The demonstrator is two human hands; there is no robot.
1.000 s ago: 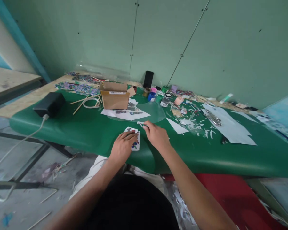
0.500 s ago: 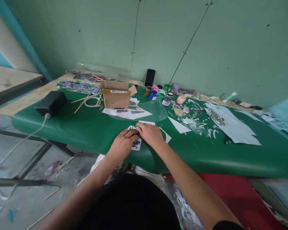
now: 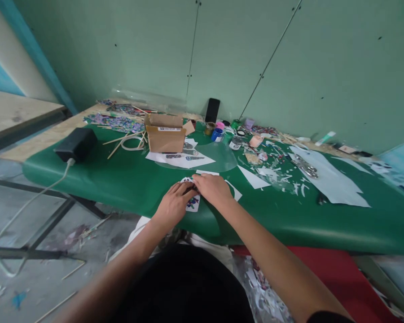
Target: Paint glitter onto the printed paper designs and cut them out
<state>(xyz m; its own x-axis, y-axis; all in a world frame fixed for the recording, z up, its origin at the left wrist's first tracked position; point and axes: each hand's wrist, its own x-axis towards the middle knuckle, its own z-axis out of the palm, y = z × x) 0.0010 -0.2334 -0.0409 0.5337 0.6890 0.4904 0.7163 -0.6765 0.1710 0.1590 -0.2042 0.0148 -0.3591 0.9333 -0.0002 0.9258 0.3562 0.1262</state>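
At the table's near edge, a small white paper cutout (image 3: 193,205) with a dark, colourful pattern lies on the green cover. My left hand (image 3: 175,202) is closed over its left side, fingers bent together and thumb across the pattern. From the right, my right hand (image 3: 213,190) reaches its upper edge with fingers pressed together, their tips meeting those of the left hand. What sits between the fingertips is hidden. Just right of the right hand lies a white paper offcut (image 3: 236,194) with a curved cut, and a white strip (image 3: 207,172) is behind it.
Behind the hands stands a cardboard box (image 3: 166,140) on printed white paper (image 3: 202,160). Paint jars (image 3: 217,134) and a phone (image 3: 212,110) are at the back. Scissors (image 3: 305,166) lie on white sheets to the right, past paper scraps (image 3: 272,172). A black adapter (image 3: 76,144) sits left.
The whole view has shifted slightly. Both hands stay at the patterned paper cutout with almost the same finger positions.
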